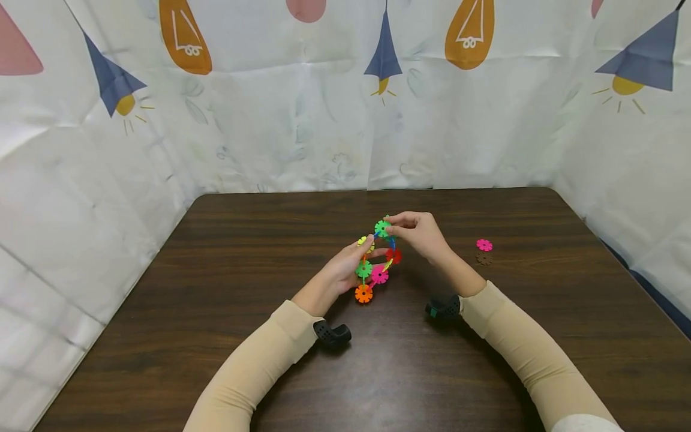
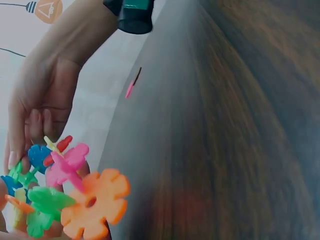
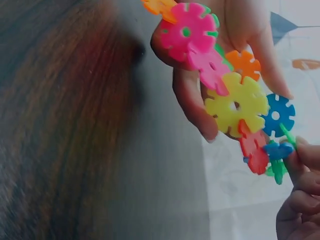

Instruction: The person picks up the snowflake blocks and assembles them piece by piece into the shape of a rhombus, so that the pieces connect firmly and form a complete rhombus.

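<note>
A loop of slotted, flower-shaped plastic discs (image 1: 364, 293) in orange, green, pink, red, yellow and blue is held up over the table between both hands. My left hand (image 1: 341, 269) grips its left side, with the thumb beside a blue disc (image 3: 279, 116) and other fingers behind the loop. At the far end, my right hand (image 1: 422, 234) pinches a green disc (image 1: 382, 228) between thumb and fingertips. A large orange disc (image 2: 96, 203) hangs at the near end, joined to green and pink ones. Fingers partly hide several discs.
A pink disc (image 1: 484, 245) and a brown disc (image 1: 484, 258) lie together on the dark wooden table (image 1: 216, 312), right of the hands. Each wrist carries a black camera (image 1: 332, 333). A patterned white curtain (image 1: 335, 120) hangs behind the table.
</note>
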{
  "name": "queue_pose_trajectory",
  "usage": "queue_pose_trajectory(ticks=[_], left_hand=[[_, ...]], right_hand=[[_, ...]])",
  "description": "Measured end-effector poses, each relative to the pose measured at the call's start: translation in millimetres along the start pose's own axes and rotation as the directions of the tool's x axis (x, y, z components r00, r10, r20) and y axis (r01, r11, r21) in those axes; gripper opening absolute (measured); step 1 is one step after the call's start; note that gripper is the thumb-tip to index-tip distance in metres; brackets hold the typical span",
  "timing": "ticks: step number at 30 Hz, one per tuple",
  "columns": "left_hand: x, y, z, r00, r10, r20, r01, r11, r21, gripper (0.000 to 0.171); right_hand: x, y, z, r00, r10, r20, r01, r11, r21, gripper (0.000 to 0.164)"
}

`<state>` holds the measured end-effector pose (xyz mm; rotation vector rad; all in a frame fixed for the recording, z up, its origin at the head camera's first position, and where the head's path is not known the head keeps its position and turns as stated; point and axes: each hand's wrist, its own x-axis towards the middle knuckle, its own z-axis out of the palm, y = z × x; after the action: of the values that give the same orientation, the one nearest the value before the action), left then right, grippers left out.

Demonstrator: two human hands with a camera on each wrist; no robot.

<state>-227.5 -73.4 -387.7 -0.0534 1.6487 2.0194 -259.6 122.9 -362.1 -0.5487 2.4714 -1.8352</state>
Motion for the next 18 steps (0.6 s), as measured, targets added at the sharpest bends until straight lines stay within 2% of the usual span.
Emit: queue_pose_trajectory(ticks=[4, 10, 14, 18], left_hand=[[-0.2, 0.0, -2.4, 1.0, 0.022, 0.007, -0.022, 1.0, -0.01, 0.048], [-1.5, 1.0, -4.3, 0.997, 0.053, 0.058, -0.045, 0.992, -0.121, 0.051], [-3.7, 0.4, -5.2, 0.992, 0.07, 0.101, -0.049, 0.98, -0.192, 0.053], [-4.8, 0.5, -6.1, 0.991, 0.087, 0.104, -0.062, 0.973, -0.224, 0.054]], right_hand=[[1, 1, -2, 1.0, -0.013, 0.028, 0.014, 1.0, -0.021, 0.027], [1, 0, -5, 0.999, -0.043, 0.033, 0.046, 0.997, -0.07, 0.03], [-1, 2, -18, 0.996, -0.082, 0.02, 0.083, 0.993, -0.087, 0.032], [-5, 6, -39, 0.996, -0.084, -0.005, 0.083, 0.992, -0.1, 0.031]])
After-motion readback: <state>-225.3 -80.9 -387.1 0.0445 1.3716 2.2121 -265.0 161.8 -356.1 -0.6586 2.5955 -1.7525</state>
